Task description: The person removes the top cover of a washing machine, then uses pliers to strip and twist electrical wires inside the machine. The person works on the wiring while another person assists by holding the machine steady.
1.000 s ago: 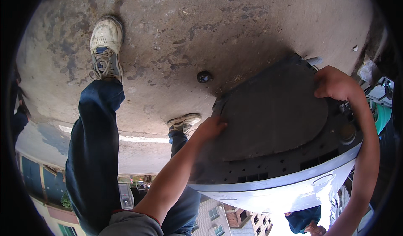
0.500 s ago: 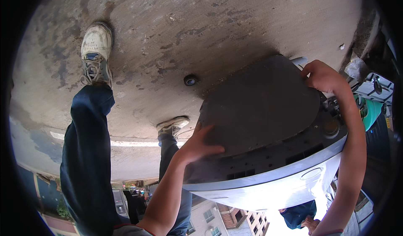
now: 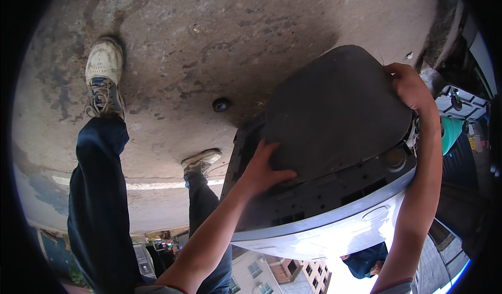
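Observation:
A flat dark-grey panel [image 3: 340,105] with rounded corners lies over the black base [image 3: 282,206] of a large white casing [image 3: 319,231], shifted off the base's left part. My left hand [image 3: 266,168] rests on the panel's lower-left edge, thumb and fingers spread apart. At the panel's upper-right edge, my right hand [image 3: 405,87] is closed on it, fingers bent over the rim. A round knob-like fitting [image 3: 396,160] shows on the base near my right forearm. A small black ring [image 3: 221,104] lies on the concrete left of the casing.
Stained concrete ground [image 3: 204,37] surrounds my shoes [image 3: 103,58]. At the right are a white ribbed plastic piece [image 3: 453,103], a green object [image 3: 451,137] and dark clutter. A person in dark clothing [image 3: 361,260] shows below the casing; buildings line the lower edge.
The panel has shifted up and right relative to the base, uncovering more of its left side. Both hands moved with it. The view has shifted a little.

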`<control>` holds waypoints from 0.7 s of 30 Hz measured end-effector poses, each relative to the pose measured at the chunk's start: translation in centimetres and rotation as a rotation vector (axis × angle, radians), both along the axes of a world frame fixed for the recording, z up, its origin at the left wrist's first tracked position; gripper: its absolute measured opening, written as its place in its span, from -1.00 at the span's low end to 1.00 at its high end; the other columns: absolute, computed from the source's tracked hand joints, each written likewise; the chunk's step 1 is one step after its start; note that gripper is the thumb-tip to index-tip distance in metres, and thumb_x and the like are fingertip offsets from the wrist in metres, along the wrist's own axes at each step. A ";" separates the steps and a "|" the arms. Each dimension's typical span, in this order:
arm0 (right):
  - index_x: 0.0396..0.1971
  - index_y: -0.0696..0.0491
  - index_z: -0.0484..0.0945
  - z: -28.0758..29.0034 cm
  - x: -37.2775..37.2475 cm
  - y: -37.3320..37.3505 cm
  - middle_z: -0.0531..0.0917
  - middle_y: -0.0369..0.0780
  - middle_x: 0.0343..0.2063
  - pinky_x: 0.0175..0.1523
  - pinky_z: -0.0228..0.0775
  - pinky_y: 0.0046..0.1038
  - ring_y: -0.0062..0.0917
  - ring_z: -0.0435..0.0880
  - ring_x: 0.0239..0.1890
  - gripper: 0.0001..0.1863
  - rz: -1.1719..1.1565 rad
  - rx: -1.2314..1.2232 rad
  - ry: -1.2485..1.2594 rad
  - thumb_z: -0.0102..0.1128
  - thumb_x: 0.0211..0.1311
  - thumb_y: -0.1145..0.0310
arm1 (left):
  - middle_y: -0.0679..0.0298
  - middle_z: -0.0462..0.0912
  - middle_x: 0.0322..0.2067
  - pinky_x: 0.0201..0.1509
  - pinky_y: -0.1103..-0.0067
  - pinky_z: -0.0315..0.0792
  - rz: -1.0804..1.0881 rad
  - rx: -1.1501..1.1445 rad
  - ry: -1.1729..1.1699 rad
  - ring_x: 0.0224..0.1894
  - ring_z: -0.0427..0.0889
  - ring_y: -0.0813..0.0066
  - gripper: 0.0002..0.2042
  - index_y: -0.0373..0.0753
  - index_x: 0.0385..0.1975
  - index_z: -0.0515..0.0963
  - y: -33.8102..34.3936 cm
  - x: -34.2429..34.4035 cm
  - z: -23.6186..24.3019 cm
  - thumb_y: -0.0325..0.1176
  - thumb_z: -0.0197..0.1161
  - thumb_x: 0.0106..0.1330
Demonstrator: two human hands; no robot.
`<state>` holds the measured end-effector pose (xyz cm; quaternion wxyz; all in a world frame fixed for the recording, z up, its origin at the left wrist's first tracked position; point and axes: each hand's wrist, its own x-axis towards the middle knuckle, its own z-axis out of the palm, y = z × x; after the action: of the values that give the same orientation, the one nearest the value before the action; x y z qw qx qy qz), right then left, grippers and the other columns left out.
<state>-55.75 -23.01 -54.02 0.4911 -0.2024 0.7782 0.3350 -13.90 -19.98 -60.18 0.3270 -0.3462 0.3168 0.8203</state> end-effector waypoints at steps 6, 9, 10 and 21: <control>-0.06 0.33 0.62 0.6 -0.1 -0.4 0.71 0.05 -0.10 0.19 0.44 -0.37 -0.24 0.68 0.00 -0.50 -0.056 0.114 -0.119 -0.02 -0.07 0.56 | -0.06 0.27 0.38 0.45 0.37 0.25 -0.059 0.114 0.087 0.42 0.30 0.08 -0.11 -0.34 0.28 0.39 -1.2 0.9 -0.8 0.00 0.61 -0.04; -0.04 0.31 0.62 0.5 0.2 -1.1 0.71 0.03 -0.09 0.20 0.44 -0.38 -0.27 0.68 0.01 -0.50 -0.129 0.101 -0.124 0.00 -0.07 0.55 | -0.07 0.30 0.36 0.43 0.38 0.28 -0.114 0.123 0.074 0.41 0.32 0.10 -0.09 -0.33 0.26 0.41 -1.6 1.1 -0.7 0.02 0.63 -0.08; -0.03 0.31 0.62 0.4 0.3 -1.2 0.71 0.02 -0.09 0.21 0.44 -0.39 -0.27 0.68 0.01 -0.49 -0.164 0.090 -0.117 0.01 -0.07 0.54 | -0.07 0.30 0.35 0.43 0.38 0.28 -0.116 0.138 0.067 0.39 0.33 0.08 -0.08 -0.33 0.25 0.42 -1.4 1.3 -0.9 0.04 0.63 -0.11; 0.01 0.23 0.63 -1.2 3.3 -2.1 0.73 -0.04 -0.12 0.03 0.53 -0.41 -0.37 0.71 -0.11 -0.50 -0.353 0.257 -0.213 0.18 -0.04 0.45 | -0.12 0.35 0.33 0.45 0.38 0.26 -0.257 0.312 0.035 0.39 0.34 0.09 0.15 -0.32 0.41 0.18 -2.0 3.9 -2.3 -0.02 0.69 -0.24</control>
<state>-52.48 -25.07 -55.21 0.6432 -0.0334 0.6961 0.3172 -10.03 -21.98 -62.44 0.4732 -0.2336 0.2329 0.8169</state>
